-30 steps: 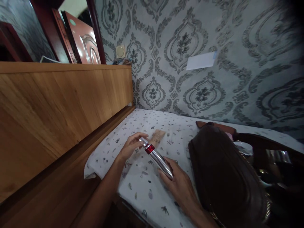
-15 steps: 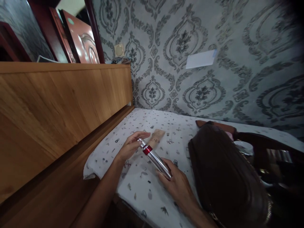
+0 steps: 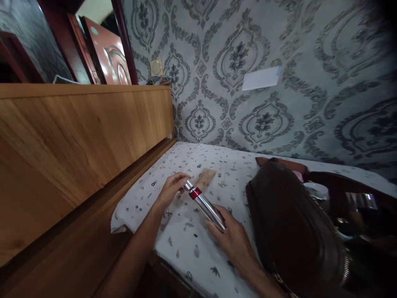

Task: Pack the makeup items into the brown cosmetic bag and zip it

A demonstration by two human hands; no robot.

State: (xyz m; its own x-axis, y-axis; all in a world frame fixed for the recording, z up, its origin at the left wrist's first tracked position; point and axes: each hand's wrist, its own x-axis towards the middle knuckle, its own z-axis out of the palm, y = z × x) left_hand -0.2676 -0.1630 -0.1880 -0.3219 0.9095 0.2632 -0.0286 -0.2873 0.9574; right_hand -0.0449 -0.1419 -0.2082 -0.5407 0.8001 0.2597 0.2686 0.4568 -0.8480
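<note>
A slim silver bottle [image 3: 207,207] with a shiny red band slants between my two hands above the patterned sheet. My right hand [image 3: 230,231] grips its lower end, with the thumb and fingers on either side of the body. At the narrower upper end, the fingers of my left hand [image 3: 173,187] are curled in and hold the silver tip. Just behind the bottle a beige tube [image 3: 206,178] lies flat on the sheet, partly covered from view by the bottle and my left hand.
To the right stands a large dark brown bag [image 3: 288,223] with a zipper. Beyond it are a white round jar [image 3: 316,193] and other items in shadow. A wooden panel [image 3: 87,136] borders the left side, and a patterned wall [image 3: 217,54] rises behind the white sheet [image 3: 186,155].
My left fingers, stretched out past the bottle's tip before, have curled in around it. The bottle and my right hand have shifted very slightly. The tube and bag stay in place.
</note>
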